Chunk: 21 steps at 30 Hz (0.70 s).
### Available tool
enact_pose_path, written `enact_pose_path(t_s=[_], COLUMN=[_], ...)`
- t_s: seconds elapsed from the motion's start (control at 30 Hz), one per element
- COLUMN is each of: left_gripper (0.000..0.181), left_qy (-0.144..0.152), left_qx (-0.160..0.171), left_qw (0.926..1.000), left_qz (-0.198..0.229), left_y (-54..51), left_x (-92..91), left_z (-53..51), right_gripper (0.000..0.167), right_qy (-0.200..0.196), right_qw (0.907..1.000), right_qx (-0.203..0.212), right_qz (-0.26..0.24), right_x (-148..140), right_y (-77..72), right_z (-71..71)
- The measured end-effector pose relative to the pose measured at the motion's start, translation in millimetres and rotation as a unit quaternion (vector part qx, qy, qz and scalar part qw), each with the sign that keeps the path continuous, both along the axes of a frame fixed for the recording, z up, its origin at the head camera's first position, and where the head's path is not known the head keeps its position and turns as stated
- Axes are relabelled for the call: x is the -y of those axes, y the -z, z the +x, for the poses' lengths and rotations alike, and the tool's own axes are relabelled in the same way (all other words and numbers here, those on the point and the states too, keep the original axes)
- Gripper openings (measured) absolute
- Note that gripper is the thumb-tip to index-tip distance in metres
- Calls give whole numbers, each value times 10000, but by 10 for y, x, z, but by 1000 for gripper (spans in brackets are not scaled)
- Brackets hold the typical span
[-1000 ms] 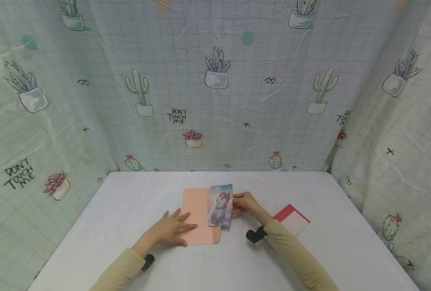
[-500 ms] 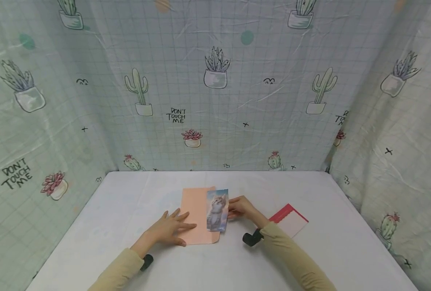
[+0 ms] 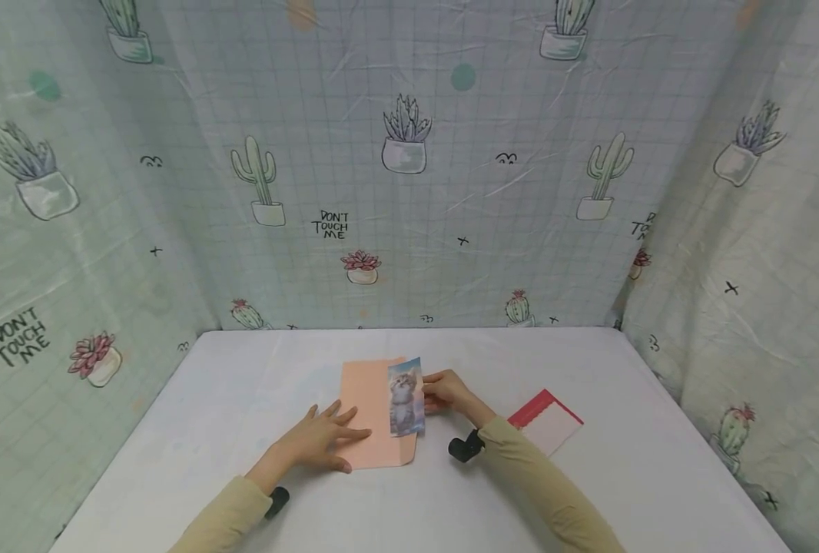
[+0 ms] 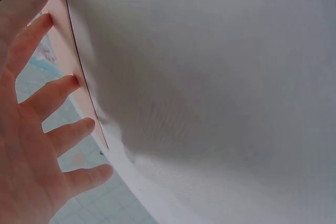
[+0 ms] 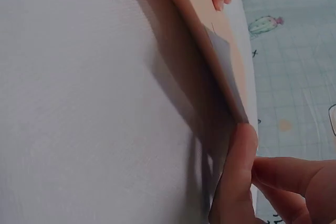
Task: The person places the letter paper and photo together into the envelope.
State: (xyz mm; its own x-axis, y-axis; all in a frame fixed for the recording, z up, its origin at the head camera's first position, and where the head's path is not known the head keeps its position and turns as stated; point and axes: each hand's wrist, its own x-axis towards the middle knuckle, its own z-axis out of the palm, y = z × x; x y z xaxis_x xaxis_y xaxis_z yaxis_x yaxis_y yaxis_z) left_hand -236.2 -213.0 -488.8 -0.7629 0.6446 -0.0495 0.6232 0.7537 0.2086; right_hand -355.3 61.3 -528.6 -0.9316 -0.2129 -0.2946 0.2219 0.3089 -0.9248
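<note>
Card (image 3: 405, 399) with a fluffy kitten printed on it is sitting about midway between the left and right edges of the white worktop (image 3: 257, 384), fairly near the far edge. It overlaps the right-hand side of a peach envelope (image 3: 368, 418), long side pointing at the far edge. Honestly can't tell if its left edge is tucked inside or just lying on top. Right hand (image 3: 452, 392) has thumb and fingers closed in a pinch on the card's right edge, about halfway along. In the right wrist view the thumb is right up against that edge. Left hand (image 3: 319, 439) isn't gripping anything: fingers straight and spread wide, resting on the left part of the envelope, with the thumb over by the envelope's corner on the near left. Off to the right, nearer the worktop's right edge, there's a red and pale pink sheet (image 3: 549, 422) lying at an angle, part of it hidden behind the tan right sleeve (image 3: 548, 484). Left sleeve (image 3: 226, 511) is tan too, and there's a black gadget by each wrist. Behind the far edge hangs a gridded cactus curtain (image 3: 409, 230) with "Don't touch me" on it, lol.
</note>
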Motion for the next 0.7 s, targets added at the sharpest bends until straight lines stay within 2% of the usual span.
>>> enact_pose_path(t_s=[0.1,0.13,0.23,0.27,0.33,0.37,0.4,0.5,0.53,0.6,0.63,0.7], left_gripper=[65,65,64,64,64,64,64,63,63,63,63,63], left_qy=[1,8,5,3,-1,-10,-13,-39,-48,-66,-80,-81], left_qx=[1,-8,-41,-60,-112,-125,-141,-162,-154,-131,-117,-114], left_qw=[10000,10000,10000,9999,9999,9999,9998,9998,9998,9999,9999,9999], left_qz=[-41,-44,-77,-86,-102,-106,-112,-110,-98,-75,-76,-65], left_y=[11,10,9,9,8,12,16,25,28,35,39,42], left_x=[-3,-4,-6,-8,-9,-12,-14,-20,-21,-14,-9,2], left_z=[10,13,19,21,24,24,23,24,24,22,21,17], right_gripper=[31,33,35,35,35,35,34,29,28,24,22,23], right_qy=[148,238,140,80,-64,-57,-94,-300,-289,-400,-481,-591], right_qw=[9995,9983,9964,9955,9942,9937,9936,9952,9958,9967,9967,9952], right_qx=[-31,42,-103,-171,-320,-270,-269,-120,88,319,469,768], right_qz=[266,535,826,931,1026,1084,1092,920,866,628,445,100], right_x=[57,90,133,146,136,135,121,4,-3,-35,-49,-38], right_y=[-52,-211,-471,-542,-583,-587,-514,58,90,112,62,-305], right_z=[56,178,427,493,539,528,462,20,-12,-20,22,289])
